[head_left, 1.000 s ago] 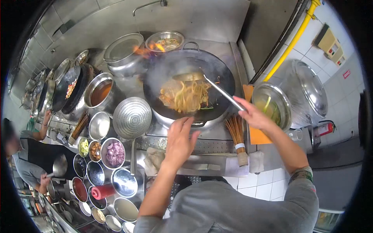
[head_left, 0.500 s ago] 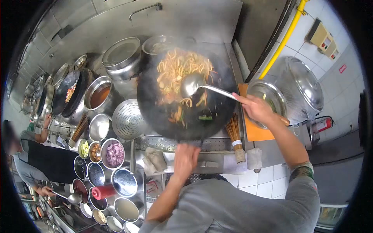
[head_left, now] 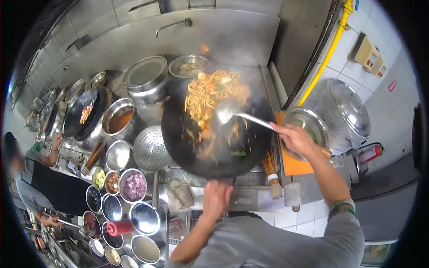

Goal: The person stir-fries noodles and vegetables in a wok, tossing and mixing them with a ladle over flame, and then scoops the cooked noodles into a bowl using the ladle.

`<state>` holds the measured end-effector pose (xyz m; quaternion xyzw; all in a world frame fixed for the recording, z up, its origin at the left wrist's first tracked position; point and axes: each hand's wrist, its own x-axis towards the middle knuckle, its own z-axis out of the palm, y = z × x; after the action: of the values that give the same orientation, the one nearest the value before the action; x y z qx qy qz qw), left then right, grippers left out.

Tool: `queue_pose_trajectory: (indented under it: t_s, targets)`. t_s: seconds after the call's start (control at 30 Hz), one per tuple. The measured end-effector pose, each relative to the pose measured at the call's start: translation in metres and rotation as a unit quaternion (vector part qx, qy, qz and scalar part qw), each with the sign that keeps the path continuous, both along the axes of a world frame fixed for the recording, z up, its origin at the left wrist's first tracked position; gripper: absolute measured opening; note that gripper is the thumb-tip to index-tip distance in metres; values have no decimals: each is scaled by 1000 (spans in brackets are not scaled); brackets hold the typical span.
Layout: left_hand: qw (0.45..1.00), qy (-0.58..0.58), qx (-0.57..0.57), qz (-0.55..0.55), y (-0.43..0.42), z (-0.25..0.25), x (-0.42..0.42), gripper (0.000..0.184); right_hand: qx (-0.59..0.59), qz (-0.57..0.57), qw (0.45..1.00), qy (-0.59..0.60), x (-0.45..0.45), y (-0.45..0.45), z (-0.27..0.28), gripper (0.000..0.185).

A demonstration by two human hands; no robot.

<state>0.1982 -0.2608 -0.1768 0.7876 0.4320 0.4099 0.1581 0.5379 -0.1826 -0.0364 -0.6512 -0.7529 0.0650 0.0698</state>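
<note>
My right hand (head_left: 297,140) is closed on the handle of a ladle (head_left: 225,114), whose metal bowl hangs over the black wok (head_left: 178,152). Steam blurs whether the bowl touches the food. Thick noodles (head_left: 201,100) with bits of vegetable lie mostly toward the back of the wok, and some loose pieces are smeared by motion nearer the front. At the wok's near edge, my left hand (head_left: 217,196) is wrapped round the wok's handle, which is mostly hidden by the fingers.
A perforated strainer (head_left: 152,149) lies left of the wok. Bowls of ingredients, including sliced onions (head_left: 135,186), and a red bottle (head_left: 119,228) stand farther left. A bamboo brush (head_left: 271,167) is at right. A co-worker (head_left: 49,183) holds a ladle. A flame (head_left: 204,48) shows behind the wok.
The noodles have shifted and bunched in the wok, and loose pieces are in motion. A flame has appeared behind it. The view has tilted upward slightly. The co-worker's ladle has moved over a bowl.
</note>
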Motion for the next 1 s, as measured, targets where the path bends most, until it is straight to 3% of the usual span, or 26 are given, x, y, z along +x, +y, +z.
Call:
queue_pose_trajectory:
  t_s: [0.03,0.13,0.2,0.27,0.43,0.57,0.6,0.63,0.67,0.77,0.87,0.9,1.0]
  targets:
    - [999,-34,-6,-12,-9,12,-2,14,34,87,992,87,17,-1,-2,59]
    - [998,-51,27,28,19,65,9,13,-101,97,970,199,52,3,-4,60]
    - [998,-53,23,31,43,74,20,10,-122,87,977,151,42,14,6,58]
    - [998,-49,23,42,64,48,30,9,-140,75,981,108,24,20,11,57]
    - [999,-24,18,21,22,-11,15,9,-20,-27,999,-26,-12,8,2,56]
    - [999,-40,17,13,5,37,7,12,-48,73,982,165,37,-3,4,59]
    - [999,-38,26,26,14,55,11,13,-155,33,973,168,44,2,13,60]
    - [998,-49,39,25,29,72,16,12,-150,68,973,160,48,7,15,60]
    - [997,-53,38,30,39,71,20,12,-143,102,973,152,50,11,15,59]
    - [998,-46,25,43,63,29,26,10,-110,62,990,58,21,24,11,59]
    - [999,7,11,44,37,-15,16,11,-55,-48,997,19,-4,17,3,57]
    - [1000,1,-2,26,18,-21,9,12,-7,-21,1000,2,-8,6,10,57]
    - [999,-34,16,2,2,6,-1,14,-9,1,997,74,17,-15,-6,59]
